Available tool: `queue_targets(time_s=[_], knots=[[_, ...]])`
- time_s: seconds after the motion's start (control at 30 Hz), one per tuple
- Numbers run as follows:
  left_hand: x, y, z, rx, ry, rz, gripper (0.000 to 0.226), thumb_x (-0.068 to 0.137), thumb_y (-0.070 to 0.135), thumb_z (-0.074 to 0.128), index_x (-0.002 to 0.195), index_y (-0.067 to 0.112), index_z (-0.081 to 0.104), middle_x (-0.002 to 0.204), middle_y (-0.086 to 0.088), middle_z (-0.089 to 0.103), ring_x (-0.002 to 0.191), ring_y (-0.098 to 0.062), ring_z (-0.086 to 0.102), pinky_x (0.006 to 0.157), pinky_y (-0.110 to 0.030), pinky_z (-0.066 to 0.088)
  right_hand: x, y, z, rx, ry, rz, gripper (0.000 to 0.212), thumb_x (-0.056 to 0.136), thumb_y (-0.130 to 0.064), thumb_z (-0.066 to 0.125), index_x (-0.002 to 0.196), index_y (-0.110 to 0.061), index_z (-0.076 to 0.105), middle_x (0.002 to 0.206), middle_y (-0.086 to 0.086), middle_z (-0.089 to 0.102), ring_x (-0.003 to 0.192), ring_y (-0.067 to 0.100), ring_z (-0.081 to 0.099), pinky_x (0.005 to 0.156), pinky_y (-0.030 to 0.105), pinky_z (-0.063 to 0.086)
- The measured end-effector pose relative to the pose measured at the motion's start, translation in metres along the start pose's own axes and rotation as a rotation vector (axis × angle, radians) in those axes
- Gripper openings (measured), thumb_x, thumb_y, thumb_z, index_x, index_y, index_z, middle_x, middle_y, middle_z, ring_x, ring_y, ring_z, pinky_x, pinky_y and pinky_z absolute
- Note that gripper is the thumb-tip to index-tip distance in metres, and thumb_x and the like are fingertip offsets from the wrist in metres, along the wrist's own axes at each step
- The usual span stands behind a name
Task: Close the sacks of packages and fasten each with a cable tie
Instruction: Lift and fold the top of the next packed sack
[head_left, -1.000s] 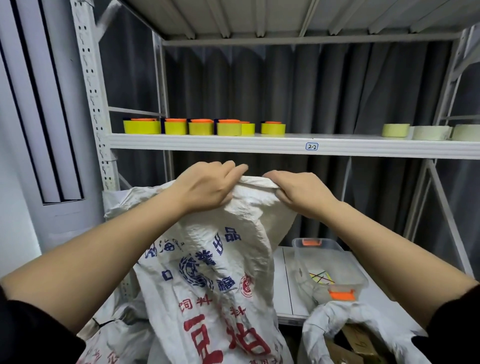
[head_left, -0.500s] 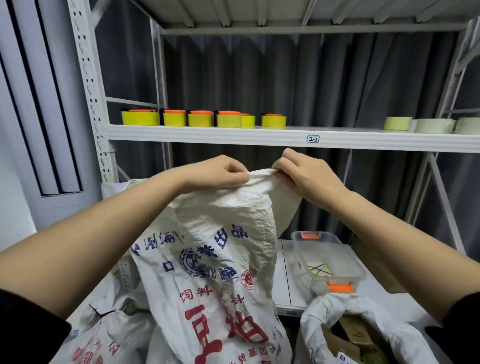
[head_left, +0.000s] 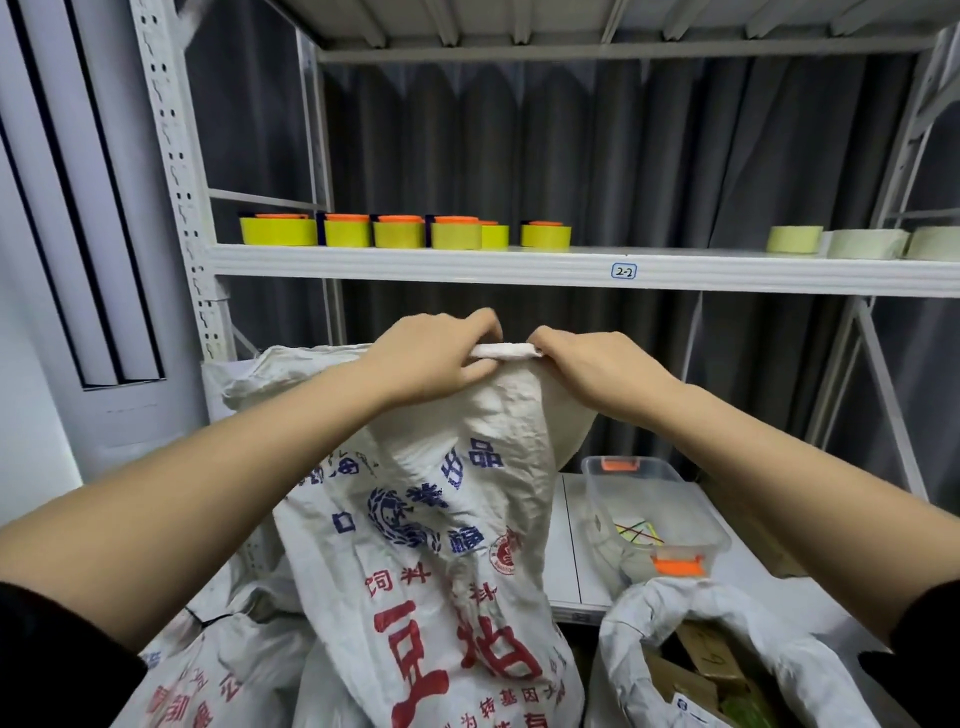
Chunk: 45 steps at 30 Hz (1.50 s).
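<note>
A white woven sack (head_left: 431, 530) with blue and red print stands upright in front of me. My left hand (head_left: 431, 358) and my right hand (head_left: 592, 369) both grip its top edge, which is folded into a narrow rolled strip (head_left: 506, 351) between them. A clear plastic box (head_left: 654, 509) with orange clips sits on the low shelf to the right and holds coloured cable ties (head_left: 636, 532). An open sack (head_left: 727, 654) at the lower right shows cardboard packages inside.
Another printed sack (head_left: 208, 675) lies at the lower left. A white metal rack shelf (head_left: 571, 270) crosses above my hands and carries yellow tape rolls (head_left: 405, 234) and pale rolls (head_left: 795, 239). A dark curtain hangs behind; a white standing unit (head_left: 78, 260) is at left.
My hands have drawn closer together and rolled the sack's top edge down into a tight strip. The view has tilted slightly.
</note>
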<state>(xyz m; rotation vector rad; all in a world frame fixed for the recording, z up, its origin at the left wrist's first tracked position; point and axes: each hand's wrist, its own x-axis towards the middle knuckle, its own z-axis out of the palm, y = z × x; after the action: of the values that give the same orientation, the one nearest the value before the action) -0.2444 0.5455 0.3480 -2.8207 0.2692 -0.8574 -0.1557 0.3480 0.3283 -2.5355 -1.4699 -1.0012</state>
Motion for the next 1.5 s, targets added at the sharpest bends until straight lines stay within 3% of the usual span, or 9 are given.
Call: queue_targets(time_s=[0.17,0.43,0.6,0.8,0.93,1.03,1.2,1.33,1.5], knots=[[-0.004,0.001,-0.004,-0.665,-0.235,-0.052,0.032,0.102,0.033,0.035,0.074,0.018,0.040,0.071,0.005,0.041,0.065,-0.011,0.038,0.063,-0.029,0.032,-0.007,0.013,0.009,-0.094,0.065,0.089,0.025,0.096,-0.015,0.041,0.120,-0.014,0.044,0.113,0.005,0.052,0.069,0.030,0.052,0.056,0.036,0.039],[-0.002,-0.001,0.008,0.417,0.274,0.326,0.010,0.081,0.002,0.050,0.088,0.008,0.053,0.061,-0.004,0.046,0.036,-0.023,0.042,0.042,-0.020,0.013,0.010,-0.001,-0.011,0.274,-0.018,-0.067,0.036,0.100,-0.049,0.030,0.111,-0.025,0.055,0.098,-0.006,0.056,0.093,0.015,0.056,0.076,0.033,0.041],[0.000,-0.002,0.011,0.076,0.056,0.051,0.038,0.094,0.049,0.037,0.090,0.015,0.054,0.072,0.000,0.057,0.065,-0.025,0.053,0.052,-0.032,0.030,0.003,-0.002,-0.005,-0.136,-0.041,-0.021,0.030,0.102,-0.039,0.028,0.118,-0.018,0.043,0.088,0.001,0.059,0.076,0.034,0.059,0.047,0.031,0.022],[-0.011,0.001,0.003,-0.669,-0.250,-0.035,0.023,0.100,0.032,0.038,0.084,0.016,0.043,0.081,0.003,0.045,0.071,-0.011,0.041,0.069,-0.032,0.035,-0.008,0.020,0.012,-0.353,0.222,-0.121,0.037,0.069,0.001,0.056,0.103,-0.011,0.044,0.065,0.008,0.053,0.037,0.026,0.046,0.041,0.022,0.016],[-0.007,-0.001,0.005,-0.167,-0.172,0.038,0.017,0.098,0.030,0.042,0.091,0.019,0.033,0.074,0.000,0.047,0.067,-0.023,0.047,0.055,-0.033,0.029,-0.008,0.020,0.015,-0.285,0.242,-0.104,0.015,0.081,-0.012,0.054,0.095,-0.010,0.055,0.060,0.006,0.056,0.040,0.028,0.050,0.044,0.018,0.012],[-0.010,-0.008,0.010,0.376,0.138,0.310,0.016,0.089,0.007,0.043,0.092,0.015,0.030,0.061,-0.005,0.046,0.046,-0.025,0.047,0.042,-0.026,0.021,-0.004,0.015,0.007,-0.125,0.104,-0.064,0.047,0.093,-0.050,0.022,0.097,-0.018,0.055,0.072,0.002,0.064,0.062,0.029,0.060,0.045,0.027,0.027],[-0.002,-0.008,0.016,0.432,0.360,0.457,0.013,0.079,0.001,0.049,0.087,0.011,0.045,0.054,-0.001,0.047,0.038,-0.021,0.045,0.041,-0.021,0.019,0.004,-0.006,0.003,0.230,-0.044,-0.027,0.039,0.101,-0.045,0.030,0.128,-0.024,0.049,0.115,0.002,0.065,0.102,0.023,0.060,0.073,0.034,0.041],[-0.008,-0.016,0.019,0.249,0.273,0.332,0.024,0.086,0.028,0.043,0.088,0.008,0.057,0.071,-0.007,0.057,0.054,-0.026,0.055,0.043,-0.027,0.025,0.001,-0.002,0.012,-0.110,0.034,-0.017,0.033,0.097,-0.023,0.045,0.130,-0.020,0.045,0.106,0.010,0.065,0.088,0.035,0.062,0.063,0.035,0.044],[-0.028,-0.033,0.027,0.304,0.152,0.159,0.043,0.064,-0.011,0.067,0.102,0.002,0.050,0.083,-0.017,0.061,0.048,-0.026,0.052,0.036,-0.026,0.032,-0.016,0.025,0.023,-0.294,0.215,-0.153,0.067,0.062,0.006,0.075,0.120,-0.012,0.047,0.069,0.009,0.055,0.039,0.026,0.046,0.040,0.022,0.020]])
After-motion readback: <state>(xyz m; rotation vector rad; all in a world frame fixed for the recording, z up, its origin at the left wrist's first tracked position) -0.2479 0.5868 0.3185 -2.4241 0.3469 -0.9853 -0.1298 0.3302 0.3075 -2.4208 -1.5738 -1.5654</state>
